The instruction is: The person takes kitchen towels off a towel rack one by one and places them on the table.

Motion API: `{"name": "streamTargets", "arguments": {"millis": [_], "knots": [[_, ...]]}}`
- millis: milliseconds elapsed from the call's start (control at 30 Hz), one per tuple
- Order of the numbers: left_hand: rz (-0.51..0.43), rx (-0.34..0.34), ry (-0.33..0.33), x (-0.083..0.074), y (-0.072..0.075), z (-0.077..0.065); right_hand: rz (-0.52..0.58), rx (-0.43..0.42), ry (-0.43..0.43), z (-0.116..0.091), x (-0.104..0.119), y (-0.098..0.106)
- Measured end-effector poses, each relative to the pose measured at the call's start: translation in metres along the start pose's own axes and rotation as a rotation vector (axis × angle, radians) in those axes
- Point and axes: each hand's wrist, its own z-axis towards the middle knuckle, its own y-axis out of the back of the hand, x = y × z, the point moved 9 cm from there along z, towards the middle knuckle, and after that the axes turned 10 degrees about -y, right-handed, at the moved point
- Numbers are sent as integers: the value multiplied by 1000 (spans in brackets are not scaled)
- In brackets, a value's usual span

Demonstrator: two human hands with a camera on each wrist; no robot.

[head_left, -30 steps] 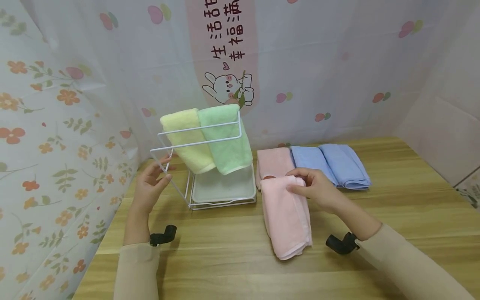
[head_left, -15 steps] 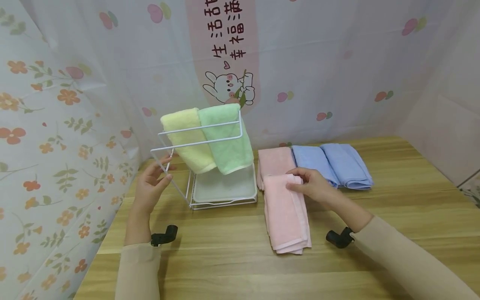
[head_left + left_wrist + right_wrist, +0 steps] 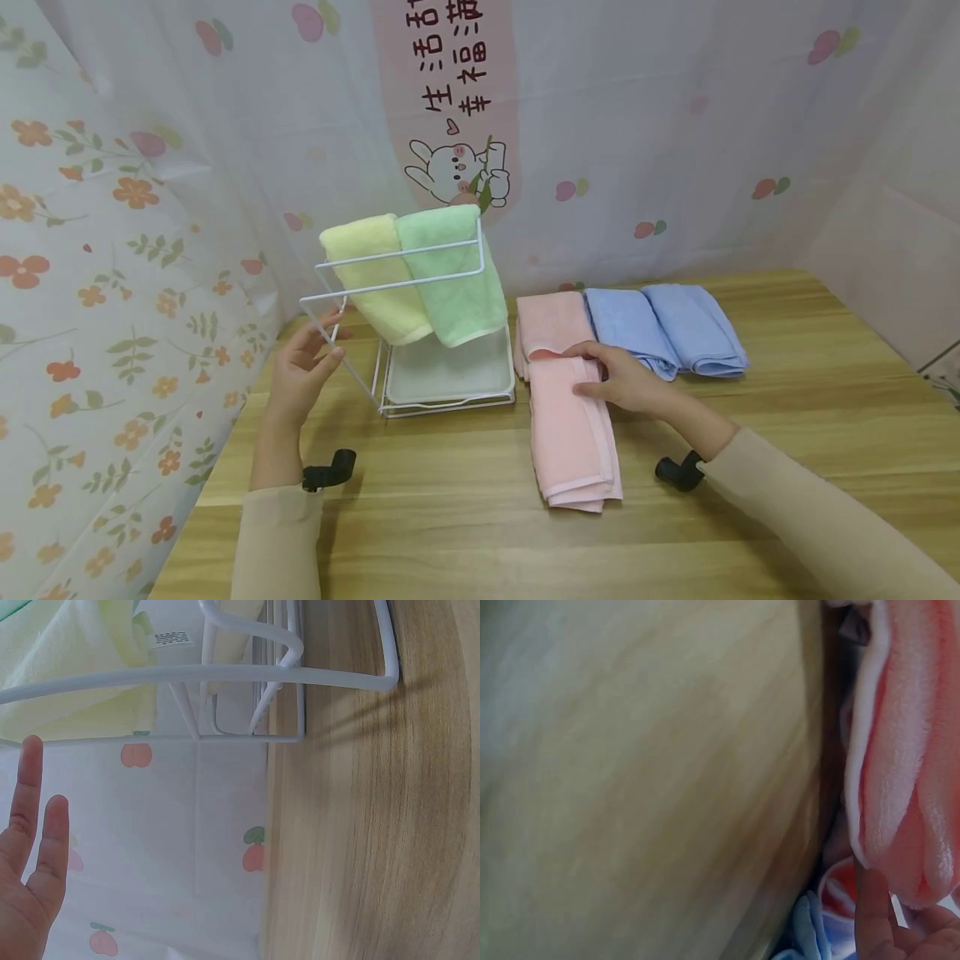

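In the head view, my left hand (image 3: 302, 367) is at the left side of a white wire rack (image 3: 397, 287). Its extended fingers touch the frame, and the left wrist view shows a fingertip against a thin bar. A yellow towel (image 3: 375, 279) and a green towel (image 3: 453, 275) hang side by side over the rack's upper bars. My right hand (image 3: 618, 379) pinches the upper right edge of a folded pink towel (image 3: 566, 433). That towel's fluffy folds (image 3: 907, 742) fill the right of the right wrist view. Whether it touches the table is unclear.
A second folded pink towel (image 3: 551, 321) lies behind the held one, partly hidden by it. To its right are two folded blue towels (image 3: 630, 329). A pale tray (image 3: 450, 371) sits in the rack's base on the wooden table (image 3: 420, 517). Printed curtains (image 3: 637, 150) enclose the back and left.
The pink towel's lower end has swung slightly up and straightened, and its top edge has dropped a little with my right hand. My left hand and the rack stay put.
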Motion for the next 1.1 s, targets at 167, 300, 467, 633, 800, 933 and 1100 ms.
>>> {"name": "streamTargets", "arguments": {"millis": [167, 300, 467, 633, 800, 933, 1100], "knots": [[-1, -2, 2, 0, 0, -1, -111, -12, 44, -1, 6, -2], [2, 3, 0, 0, -1, 0, -166, -31, 73, -3, 11, 0], [2, 5, -1, 0, -2, 1, -209, -79, 138, -4, 23, 10], [1, -1, -2, -1, -1, 2, -133, -115, 152, 3, 42, 26], [6, 0, 10, -1, 0, 1, -24, -162, 121, 22, 63, 44], [16, -1, 24, 0, 0, 0, 96, -182, 144, 39, 87, 58], [19, -2, 29, 1, 1, -1, 267, -184, 183, 58, 116, 67]]}}
